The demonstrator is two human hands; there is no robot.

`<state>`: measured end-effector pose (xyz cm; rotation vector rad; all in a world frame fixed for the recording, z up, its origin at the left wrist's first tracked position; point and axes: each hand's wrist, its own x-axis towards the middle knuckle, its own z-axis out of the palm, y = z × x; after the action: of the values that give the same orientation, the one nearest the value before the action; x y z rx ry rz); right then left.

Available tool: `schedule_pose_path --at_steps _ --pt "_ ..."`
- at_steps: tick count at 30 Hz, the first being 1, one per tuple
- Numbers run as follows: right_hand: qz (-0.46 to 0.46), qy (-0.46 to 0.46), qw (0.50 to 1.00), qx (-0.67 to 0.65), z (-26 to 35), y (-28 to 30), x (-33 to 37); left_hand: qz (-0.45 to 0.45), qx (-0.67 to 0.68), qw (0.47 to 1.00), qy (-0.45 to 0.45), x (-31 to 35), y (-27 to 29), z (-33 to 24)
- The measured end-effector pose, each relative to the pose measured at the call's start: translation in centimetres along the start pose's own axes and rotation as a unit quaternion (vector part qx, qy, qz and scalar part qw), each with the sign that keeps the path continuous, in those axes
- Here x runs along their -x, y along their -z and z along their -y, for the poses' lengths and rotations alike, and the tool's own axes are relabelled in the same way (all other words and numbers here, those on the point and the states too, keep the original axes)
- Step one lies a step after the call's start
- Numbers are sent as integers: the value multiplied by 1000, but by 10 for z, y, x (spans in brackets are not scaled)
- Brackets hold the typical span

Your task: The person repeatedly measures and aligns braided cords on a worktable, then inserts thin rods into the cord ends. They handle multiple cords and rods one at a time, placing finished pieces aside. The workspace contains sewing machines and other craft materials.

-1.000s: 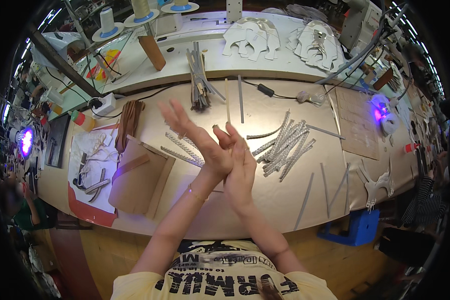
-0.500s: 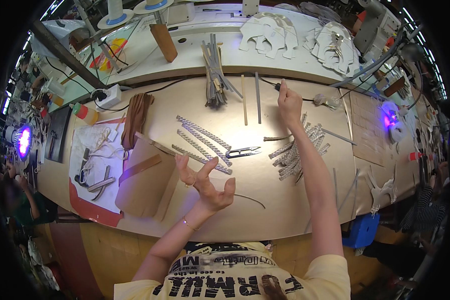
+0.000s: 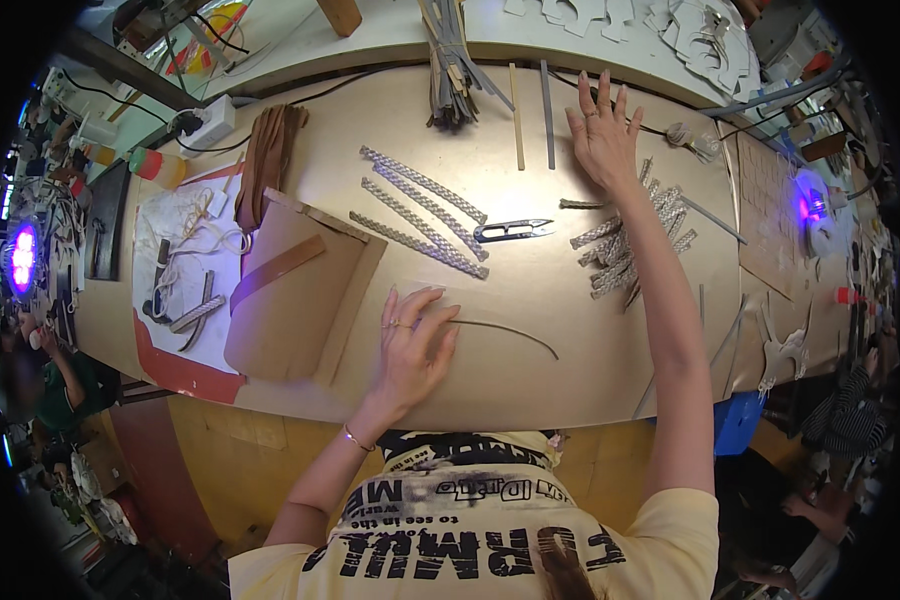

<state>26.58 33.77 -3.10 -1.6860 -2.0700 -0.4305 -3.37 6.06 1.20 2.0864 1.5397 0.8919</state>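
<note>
Worktable (image 3: 490, 395): smooth, gold-toned top.
Centre: loose braided strips (image 3: 417, 188), laid diagonally; snips (image 3: 513, 231) at their right-hand ends.
Front: thin dark cord (image 3: 510, 332), slightly curved.
Right: braided pile (image 3: 600, 250); white cut-out piece (image 3: 785, 350) near the edge.
Rear: strip bundle (image 3: 450, 85), mostly grey; pale strip (image 3: 517, 120) and grey strip (image 3: 550, 115), near-parallel, apart.
Left: brown board (image 3: 280, 320); brown strap bundle (image 3: 265, 165); red-edged sheet (image 3: 185, 375); red-lidded jar (image 3: 158, 168).
</note>
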Motion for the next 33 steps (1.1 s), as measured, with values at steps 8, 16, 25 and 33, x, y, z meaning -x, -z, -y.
schedule_pose_path --at_steps 8,16,25,33 --pt "145 52 969 195 -9 33 -16 39 -76 996 -19 5 -1 1" --pt "-91 11 996 4 6 116 40 53 -94 992 -66 22 3 5" --pt "163 111 965 -175 121 225 148 83 69 993 -56 3 6 -16" --pt "378 -58 810 -444 133 243 163 155 260 952 46 -12 11 -45"
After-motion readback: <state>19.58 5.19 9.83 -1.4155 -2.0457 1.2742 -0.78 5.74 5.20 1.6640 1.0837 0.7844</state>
